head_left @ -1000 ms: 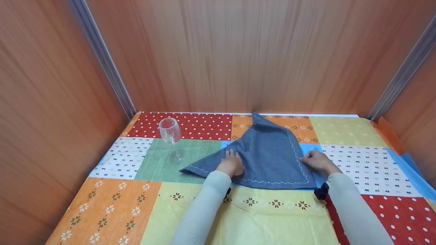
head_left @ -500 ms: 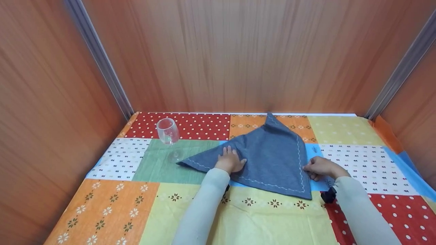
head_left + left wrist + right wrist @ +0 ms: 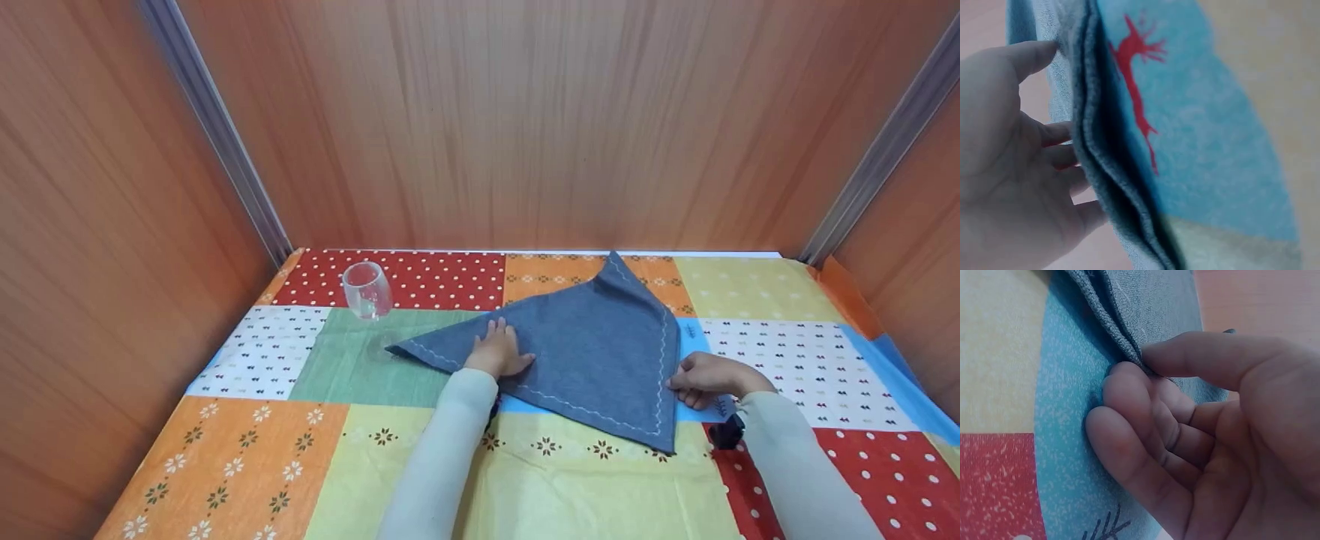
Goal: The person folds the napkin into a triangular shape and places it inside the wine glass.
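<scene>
A grey-blue cloth napkin (image 3: 592, 345) with pale zigzag stitching lies folded over, one corner pointing left and another toward the back wall. My left hand (image 3: 496, 351) rests on its left part with fingers spread; in the left wrist view the fingertips touch the cloth beside a doubled edge. At the right edge, my right hand (image 3: 709, 379) pinches the cloth between thumb and curled fingers, and the right wrist view shows two layers (image 3: 1112, 318) meeting at that pinch. A clear stemmed glass (image 3: 367, 292) stands upright to the left; its foot is faint against the green patch.
A patchwork tablecloth (image 3: 247, 450) covers the table. Wood-grain panels (image 3: 480, 127) close off the back and both sides, with metal posts in the corners. The tablecloth bunches up along the right panel.
The napkin has turned clockwise: its back corner has moved right and its front right corner toward me. My right hand has drawn slightly toward me with its pinched edge; my left hand has shifted slightly left.
</scene>
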The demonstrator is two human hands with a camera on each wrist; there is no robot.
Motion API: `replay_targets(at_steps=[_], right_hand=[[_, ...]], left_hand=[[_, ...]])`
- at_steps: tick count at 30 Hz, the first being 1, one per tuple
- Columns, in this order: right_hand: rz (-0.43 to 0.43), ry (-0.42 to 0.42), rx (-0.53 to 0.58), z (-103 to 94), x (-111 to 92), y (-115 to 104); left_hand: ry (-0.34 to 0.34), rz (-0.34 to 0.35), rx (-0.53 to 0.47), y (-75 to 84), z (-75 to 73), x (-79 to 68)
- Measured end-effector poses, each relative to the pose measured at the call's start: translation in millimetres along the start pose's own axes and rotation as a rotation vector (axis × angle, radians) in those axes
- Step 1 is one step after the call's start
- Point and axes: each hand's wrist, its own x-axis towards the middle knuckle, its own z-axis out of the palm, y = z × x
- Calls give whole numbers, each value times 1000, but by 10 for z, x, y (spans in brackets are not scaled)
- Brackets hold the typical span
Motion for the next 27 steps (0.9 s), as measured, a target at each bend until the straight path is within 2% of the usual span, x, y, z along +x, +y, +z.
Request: replay_targets(at_steps=[5,9,16,21,27], right_hand=[[8,3,-7,-1,1,3],[-9,-2,-5,-2,-14,2],[-16,29,40,-15,-32,8],[-2,126,81,-18,38,-3],[1,331,85,-28,182,16]], left_hand=[[40,-46,94,108,49,-64],[39,-80,191,246,73,-133],[40,-51,174,233,109,-153],[43,-38,137,210,96,-209],[47,-30,119,191,118,-207]])
